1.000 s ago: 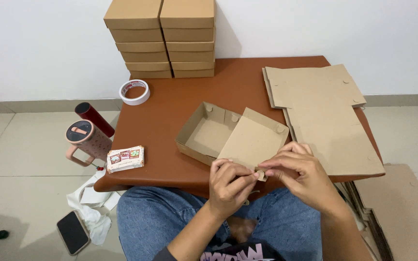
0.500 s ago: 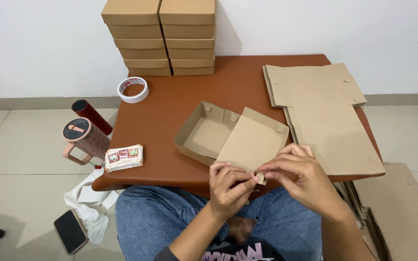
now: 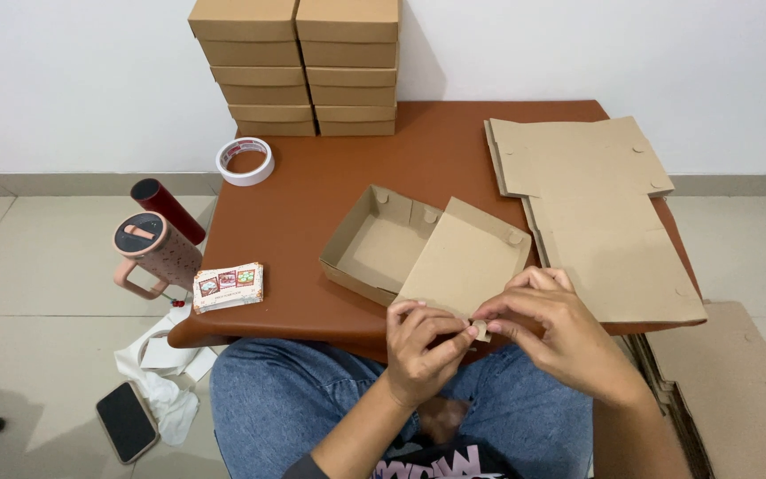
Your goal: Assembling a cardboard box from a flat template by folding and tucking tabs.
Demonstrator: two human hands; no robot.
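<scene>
While both hands are staying put, the left hand (image 3: 418, 341) and right hand (image 3: 551, 324) are pinching the half-folded box's (image 3: 432, 253) lid tab (image 3: 480, 331) together.

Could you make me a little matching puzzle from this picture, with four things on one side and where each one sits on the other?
Things:
1. roll of tape
2. phone
3. stack of closed boxes
4. flat cardboard sheets

Places:
A. on the floor beside a white cloth
B. on the right side of the table
C. at the back of the table, against the wall
D. on the table's left part, in front of the stacked boxes

Pairs: 1-D, 2-A, 3-C, 4-B
</scene>
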